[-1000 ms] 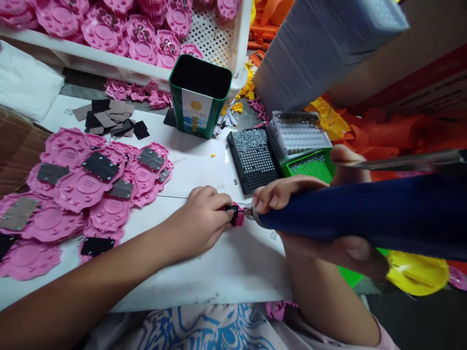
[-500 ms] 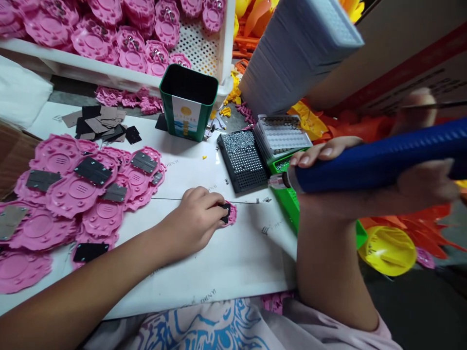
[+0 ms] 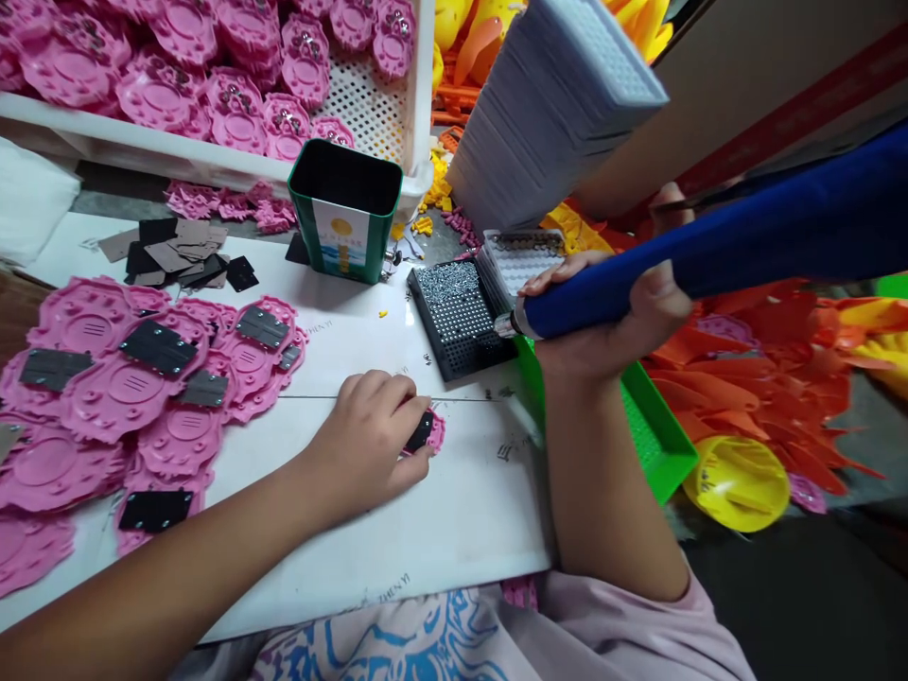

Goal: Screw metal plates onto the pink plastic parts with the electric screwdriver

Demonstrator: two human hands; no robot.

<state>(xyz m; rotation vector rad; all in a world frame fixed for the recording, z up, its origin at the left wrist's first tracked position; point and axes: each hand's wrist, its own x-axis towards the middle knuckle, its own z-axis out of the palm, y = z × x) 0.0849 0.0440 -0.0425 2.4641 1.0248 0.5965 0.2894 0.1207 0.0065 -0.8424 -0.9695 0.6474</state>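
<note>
My left hand [image 3: 375, 430] rests on the white tabletop, fingers closed around a small pink plastic part [image 3: 438, 430]. A black plate [image 3: 420, 432] lies on that part, half covered by my fingers. My right hand [image 3: 610, 326] is wrapped around a blue electric screwdriver [image 3: 638, 274], held slanted with its bit pointing down and left. Its tip [image 3: 505, 326] is at the right edge of a black perforated tray [image 3: 461, 331] of small screws; whether it touches a screw cannot be made out.
Pink parts [image 3: 134, 378] with dark plates are heaped at left, below loose plates [image 3: 184, 251]. A green tin [image 3: 346, 213] stands behind, before a white crate [image 3: 418, 113] of pink parts. At right are a green tray [image 3: 656, 435], orange pieces [image 3: 752, 378] and a stack of pale trays [image 3: 539, 113].
The screwdriver has moved left in my right hand, its tip now nearer the screw tray. My left thumb shows more beside the pink part. The whole view has shifted slightly.
</note>
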